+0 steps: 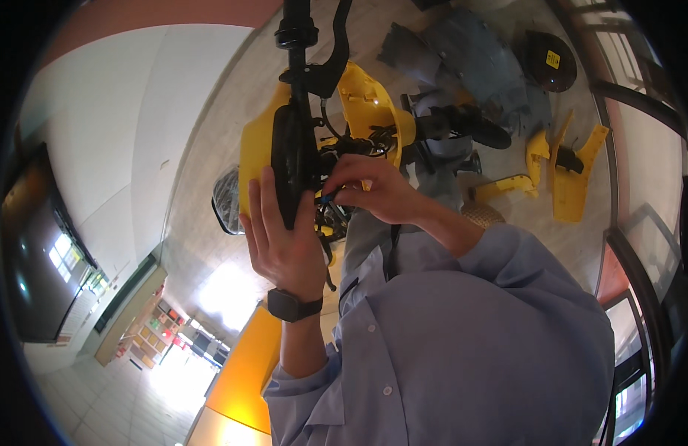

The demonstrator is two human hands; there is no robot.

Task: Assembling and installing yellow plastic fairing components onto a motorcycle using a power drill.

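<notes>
In front of me stands a yellow two-wheeler front with its cover apart and wires showing. My left hand [288, 241], a watch on its wrist, straddles the lower end of the long black display panel [288, 160]. Its fingers stretch along the panel and the yellow front cover [256, 141], with the thumb on the opposite side. Close beside it, my right hand [373, 189] pinches a small blue connector [327, 198] between thumb and fingertips, among black wires [377, 141]. Above the panel are the handlebar grip [296, 33] and the brake lever [338, 52].
A mirror [226, 201] juts out left of the front cover. On the floor at right lie loose yellow panels [578, 186], a dark helmet [550, 63] and a dark crumpled sheet [477, 59]. A large screen [43, 245] is on the left wall.
</notes>
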